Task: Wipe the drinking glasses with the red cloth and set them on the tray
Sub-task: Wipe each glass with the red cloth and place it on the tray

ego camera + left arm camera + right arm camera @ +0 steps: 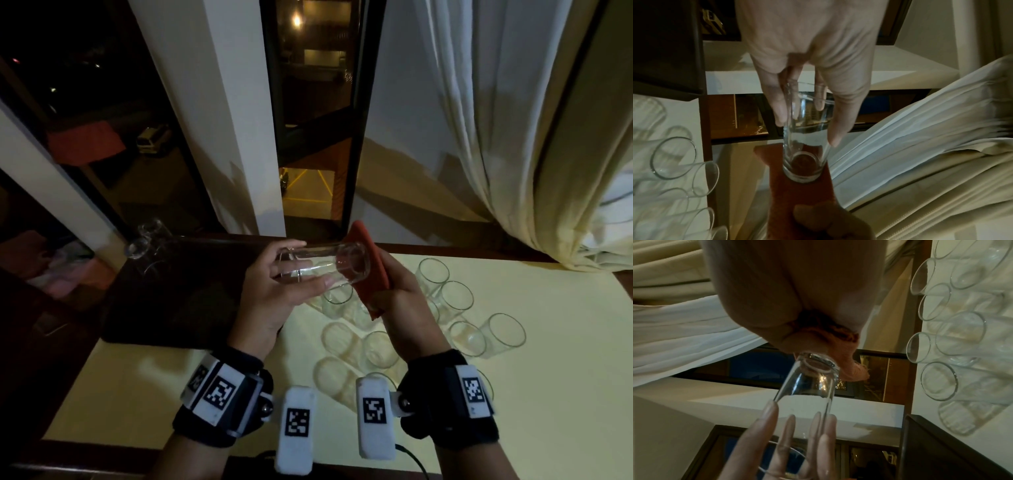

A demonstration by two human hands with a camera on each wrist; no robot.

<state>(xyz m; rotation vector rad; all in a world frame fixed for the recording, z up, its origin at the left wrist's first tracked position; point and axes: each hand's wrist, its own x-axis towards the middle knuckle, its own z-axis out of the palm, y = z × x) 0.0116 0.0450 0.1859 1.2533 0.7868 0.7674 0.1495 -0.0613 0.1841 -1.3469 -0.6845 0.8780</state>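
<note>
Your left hand [274,291] holds a glass [325,265] on its side above the table [513,394], fingers [777,104] curled round its open end. The glass's base presses against the red cloth [368,270], which your right hand [404,294] grips, fingers closed on it. Below them, more glasses [455,308] lie on the table. To the left lies the dark tray [178,294], with two glasses [147,240] at its far corner. A curtain [513,120] hangs at the right.
</note>
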